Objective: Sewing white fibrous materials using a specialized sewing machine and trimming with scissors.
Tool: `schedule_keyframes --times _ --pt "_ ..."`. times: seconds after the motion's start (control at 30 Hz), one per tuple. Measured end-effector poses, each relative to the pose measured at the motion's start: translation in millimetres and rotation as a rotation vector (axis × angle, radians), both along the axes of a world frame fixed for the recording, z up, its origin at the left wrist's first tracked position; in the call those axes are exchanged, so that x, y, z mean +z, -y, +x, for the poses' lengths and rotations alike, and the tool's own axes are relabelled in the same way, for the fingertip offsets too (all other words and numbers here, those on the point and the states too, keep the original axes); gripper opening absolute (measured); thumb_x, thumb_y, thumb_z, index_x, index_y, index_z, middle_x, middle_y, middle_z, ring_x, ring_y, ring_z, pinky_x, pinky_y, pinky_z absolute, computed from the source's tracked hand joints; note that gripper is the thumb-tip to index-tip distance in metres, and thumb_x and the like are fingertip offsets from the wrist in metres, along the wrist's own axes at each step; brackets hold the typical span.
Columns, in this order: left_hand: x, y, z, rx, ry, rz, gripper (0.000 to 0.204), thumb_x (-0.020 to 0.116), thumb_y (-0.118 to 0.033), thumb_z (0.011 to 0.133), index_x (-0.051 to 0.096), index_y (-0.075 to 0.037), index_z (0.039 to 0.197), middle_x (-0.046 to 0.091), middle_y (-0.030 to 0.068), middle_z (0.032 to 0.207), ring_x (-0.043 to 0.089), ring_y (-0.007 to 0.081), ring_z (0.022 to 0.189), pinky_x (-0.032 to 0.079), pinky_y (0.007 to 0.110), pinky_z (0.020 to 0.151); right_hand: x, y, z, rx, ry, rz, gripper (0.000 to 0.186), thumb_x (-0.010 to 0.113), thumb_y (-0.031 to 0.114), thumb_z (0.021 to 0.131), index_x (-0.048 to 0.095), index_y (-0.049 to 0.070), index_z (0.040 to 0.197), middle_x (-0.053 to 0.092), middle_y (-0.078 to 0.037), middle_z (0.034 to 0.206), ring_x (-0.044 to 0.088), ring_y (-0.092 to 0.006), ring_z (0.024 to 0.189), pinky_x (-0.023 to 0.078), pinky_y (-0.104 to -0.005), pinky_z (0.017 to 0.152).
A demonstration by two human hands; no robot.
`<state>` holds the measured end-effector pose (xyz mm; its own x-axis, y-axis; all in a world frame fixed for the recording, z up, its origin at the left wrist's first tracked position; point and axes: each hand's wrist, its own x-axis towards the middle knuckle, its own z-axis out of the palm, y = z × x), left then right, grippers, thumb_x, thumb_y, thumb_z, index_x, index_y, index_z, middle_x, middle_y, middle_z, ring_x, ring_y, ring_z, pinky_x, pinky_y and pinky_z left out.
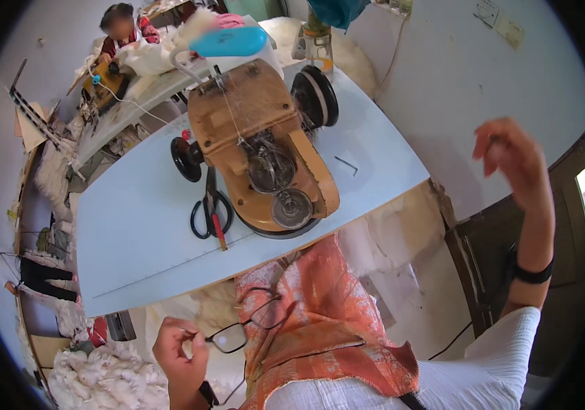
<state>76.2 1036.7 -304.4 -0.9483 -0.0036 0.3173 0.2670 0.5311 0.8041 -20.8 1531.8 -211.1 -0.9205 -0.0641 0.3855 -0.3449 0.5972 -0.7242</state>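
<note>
One left hand (180, 351) pinches one pair of glasses (229, 339) over one orange apron (326, 301), apart from one right hand (509, 152), raised and loosely curled; beyond, one pair of scissors (210, 195) beside one sewing machine (234, 113), then one clear jar (319, 52), contents unclear

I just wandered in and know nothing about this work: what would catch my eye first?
Probably the bulky tan machine, standing on the pale blue tabletop at upper center. Then the dark-framed eyeglasses in the left hand, low in the view beside bright orange patterned cloth. The right hand stands out too, raised at far right.
</note>
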Motion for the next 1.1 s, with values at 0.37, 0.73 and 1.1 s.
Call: schedule_keyframes --times 0.37,0.73,1.1 --pt "38.3 29.4 103.2 0.399 0.205 -0.37 0.008 0.056 0.005 0.088 0.051 0.0 0.085 0.052 0.006 0.084 0.049 0.0128 0.069 0.045 0.025 0.062 99.2 5.2 -127.4 0.184 -0.134 0.402 0.019 0.045 0.012 0.098 0.058 0.003 0.108 0.056 -0.002 0.079 0.047 -0.0056 0.06 0.041 -0.0191 0.056" --pt "31.0 -38.2 12.6 -0.033 -0.119 0.039 0.009 0.056 0.004 0.084 0.052 0.002 0.092 0.055 0.0145 0.087 0.052 0.0116 0.065 0.047 0.022 0.056 -5.4 99.9 -14.0 0.738 -0.075 -0.043 0.031 0.074 0.02 0.083 0.064 -0.002 0.103 0.061 -0.01 0.089 0.063 -0.0183 0.071 0.05 -0.0249 0.061" --pt "104.6 -79.1 -30.3 -0.211 -0.488 0.184 0.015 0.066 -0.001 0.077 0.057 0.0 0.089 0.061 0.0145 0.082 0.056 0.0154 0.058 0.047 0.026 0.055 5.6 136.0 3.9 0.537 -0.304 -0.001 0.022 0.077 0.014 0.077 0.062 0.002 0.089 0.055 -0.007 0.079 0.056 -0.0213 0.068 0.044 -0.0315 0.057"
